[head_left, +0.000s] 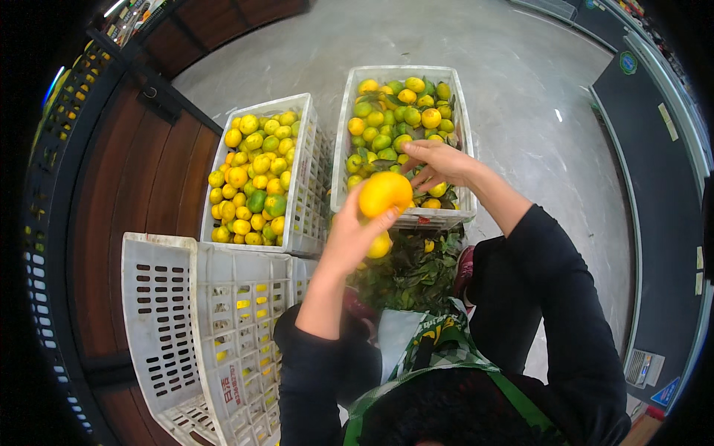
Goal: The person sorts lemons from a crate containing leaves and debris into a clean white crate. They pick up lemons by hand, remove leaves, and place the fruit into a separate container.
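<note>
My left hand (351,237) grips a smooth yellow-orange citrus fruit (385,194), held up in front of the near end of a white plastic crate (466,167). Just under that hand shows another yellow fruit (379,245); whether the hand also holds it, I cannot tell. My right hand (438,161) hovers over the same crate with its fingers apart and nothing in them. Green and yellow citrus fruits (382,142) with leaves fill this crate. Loose green leaves (415,273) lie in a heap between my feet, a small yellow fruit (429,246) among them.
To the left, a second white crate (305,167) holds mostly yellow citrus. Nearer me, an empty-looking white crate (162,312) leans on its side by more crates. Wooden panelling (139,184) borders the left, a dark display case (652,223) the right. Grey floor (524,111) lies between.
</note>
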Demonstrator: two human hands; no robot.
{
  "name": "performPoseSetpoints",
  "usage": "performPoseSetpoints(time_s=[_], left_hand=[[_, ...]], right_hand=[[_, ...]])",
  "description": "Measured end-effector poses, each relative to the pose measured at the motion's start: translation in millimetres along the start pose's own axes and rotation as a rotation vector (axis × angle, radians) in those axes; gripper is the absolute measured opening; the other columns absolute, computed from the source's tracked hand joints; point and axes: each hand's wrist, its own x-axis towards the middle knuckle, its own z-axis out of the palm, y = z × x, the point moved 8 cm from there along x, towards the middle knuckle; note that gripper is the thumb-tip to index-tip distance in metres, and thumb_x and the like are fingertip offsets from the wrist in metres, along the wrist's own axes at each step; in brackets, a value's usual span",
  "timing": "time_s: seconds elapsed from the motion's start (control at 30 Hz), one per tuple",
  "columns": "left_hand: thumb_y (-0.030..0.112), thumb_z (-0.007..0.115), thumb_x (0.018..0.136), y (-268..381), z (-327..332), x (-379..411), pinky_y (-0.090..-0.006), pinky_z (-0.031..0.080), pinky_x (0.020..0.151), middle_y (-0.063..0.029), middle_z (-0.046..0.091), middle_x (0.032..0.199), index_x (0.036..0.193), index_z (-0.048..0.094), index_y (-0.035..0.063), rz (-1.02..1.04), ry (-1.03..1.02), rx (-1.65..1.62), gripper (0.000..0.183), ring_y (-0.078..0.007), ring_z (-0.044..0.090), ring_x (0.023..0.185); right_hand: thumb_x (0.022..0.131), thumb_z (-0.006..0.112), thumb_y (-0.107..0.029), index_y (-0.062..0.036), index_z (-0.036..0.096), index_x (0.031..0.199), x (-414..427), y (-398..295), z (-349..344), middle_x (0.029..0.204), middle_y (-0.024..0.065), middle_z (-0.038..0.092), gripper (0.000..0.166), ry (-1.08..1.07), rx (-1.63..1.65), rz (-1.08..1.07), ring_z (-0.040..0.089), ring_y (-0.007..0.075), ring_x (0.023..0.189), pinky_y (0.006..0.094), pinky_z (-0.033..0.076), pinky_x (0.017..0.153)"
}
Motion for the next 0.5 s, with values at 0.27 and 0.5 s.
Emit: performPoseSetpoints(time_s=[0.27,0.5], left_hand=[[0.011,0.056,0.077,88.3,-103.2,-145.0,-0.0322,0.05,0.057,-0.0145,0.053,0.095,0.115,0.038,0.0017,0.534,0.885,0.162,0.043,-0.021,0.058,0.064],[0.012,0.061,0.076,179.7,-119.2,-290.4,-0.0314,0.042,0.08,-0.0143,0.05,0.111,0.121,0.04,0.003,0.274,1.434,1.476,0.05,-0.0232,0.051,0.094]], right_hand=[[0.074,0.055,-0.013,-0.0057,0.052,0.108,53.7,103.6,-33.7,0.116,0.0216,0.041,0.035,0.057,-1.484,0.083,0.054,0.0348,0.092,0.0405,0.046,0.076],[0.07,0.06,-0.019,-0.0055,0.047,0.115,61.8,95.7,-33.6,0.12,0.0206,0.04,0.049,-0.071,-1.259,0.163,0.052,0.0351,0.098,0.0372,0.048,0.075]])
